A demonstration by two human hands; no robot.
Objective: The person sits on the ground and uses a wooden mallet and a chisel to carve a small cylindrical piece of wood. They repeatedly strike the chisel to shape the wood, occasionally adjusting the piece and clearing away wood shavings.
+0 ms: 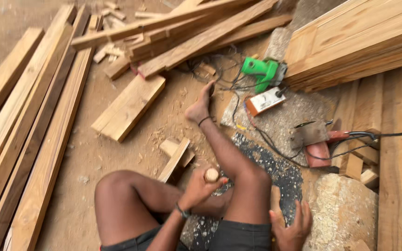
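Planks [29, 125] on the far left, long ones laid side by side on the dusty floor [98, 153], probably stacked by length to keep them out of the work spot. Next over, a short board [129, 108] lies flat below a loose pile of offcuts [173, 37], thrown down crosswise, not sorted. Centre: I see the person sitting on the floor, one knee up, the other leg stretched out with the foot [199, 108] near the cables. Left hand [200, 187] is closed round a handle [211, 175], a round wooden end sticking up from the fist; the rest of the tool is hidden behind the hand and leg, can't tell what it is. A small wood piece [175, 158] lies just beyond that hand, leaning on another scrap. Right hand [290, 227] is open, fingers spread, palm up, holding nothing, resting by the knee next to a stone block [345, 209]. Further right, a green power tool [262, 72] and a white-and-orange box [264, 101] sit on a grey slab, cables tangled between them. A red tool [319, 144] lies beside small blocks. Top right, a panel stack [354, 42]. No labels readable.
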